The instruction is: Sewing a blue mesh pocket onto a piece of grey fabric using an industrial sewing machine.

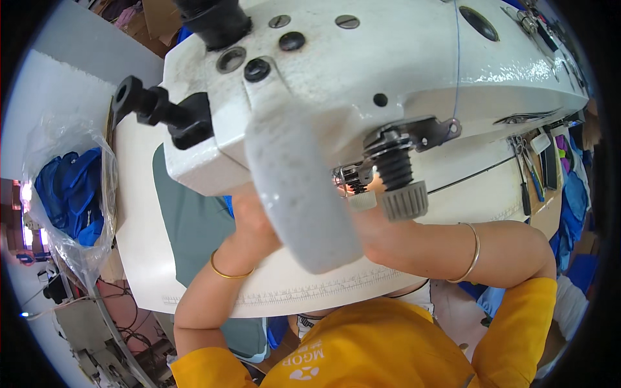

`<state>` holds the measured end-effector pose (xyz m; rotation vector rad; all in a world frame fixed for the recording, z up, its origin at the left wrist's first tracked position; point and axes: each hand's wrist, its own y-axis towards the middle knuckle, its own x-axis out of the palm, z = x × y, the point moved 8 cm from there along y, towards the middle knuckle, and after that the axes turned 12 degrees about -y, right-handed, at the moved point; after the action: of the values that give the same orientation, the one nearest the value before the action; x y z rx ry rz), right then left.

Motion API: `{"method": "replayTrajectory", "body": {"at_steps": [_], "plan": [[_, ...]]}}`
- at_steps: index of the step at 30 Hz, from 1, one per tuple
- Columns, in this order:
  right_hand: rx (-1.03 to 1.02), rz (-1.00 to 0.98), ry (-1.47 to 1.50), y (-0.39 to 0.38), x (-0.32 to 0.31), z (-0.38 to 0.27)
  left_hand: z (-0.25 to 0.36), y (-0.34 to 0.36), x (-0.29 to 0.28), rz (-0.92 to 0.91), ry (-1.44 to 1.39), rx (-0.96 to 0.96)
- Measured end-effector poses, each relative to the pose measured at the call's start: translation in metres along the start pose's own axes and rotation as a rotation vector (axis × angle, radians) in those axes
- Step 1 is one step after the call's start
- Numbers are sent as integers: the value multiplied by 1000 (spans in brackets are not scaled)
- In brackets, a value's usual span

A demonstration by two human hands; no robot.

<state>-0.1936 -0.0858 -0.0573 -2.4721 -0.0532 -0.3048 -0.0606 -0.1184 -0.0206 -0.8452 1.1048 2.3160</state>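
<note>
A white sewing machine head [349, 84] fills the upper middle, its pale grey lever [301, 194] hanging down between my forearms. My left hand [253, 220] reaches under the machine's left end, and its fingers are hidden there. It lies beside a grey-green fabric piece [194, 223] spread over the white table [145, 258]; a bit of blue fabric [228, 204] shows by the wrist. Behind the lever and below the thread tension knob [405, 200], my right hand [381, 236] is mostly covered. What either hand touches cannot be seen.
A clear plastic bag of blue fabric [74, 194] hangs off the table's left side. Screwdrivers [525, 184] and scissors [532, 161] lie at the right edge. A printed ruler scale [310, 291] runs along the front edge. Blue thread [458, 58] drops down the machine's front.
</note>
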Motion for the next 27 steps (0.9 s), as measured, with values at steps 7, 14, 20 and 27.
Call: {"method": "replayTrajectory", "body": {"at_steps": [7,14,20,27], "plan": [[131,43,166,14,4,23,-11,0,-4,-22,-102,-64],[-8,239,66,-2,-9,11,-5,-2,-6,-23,10,-72],[60,91,190,12,4,17,-7,-5,-16,17,-42,-153],[-13,-52,-396,-5,-14,-1,-88,-46,-71,775,-746,-712]]}}
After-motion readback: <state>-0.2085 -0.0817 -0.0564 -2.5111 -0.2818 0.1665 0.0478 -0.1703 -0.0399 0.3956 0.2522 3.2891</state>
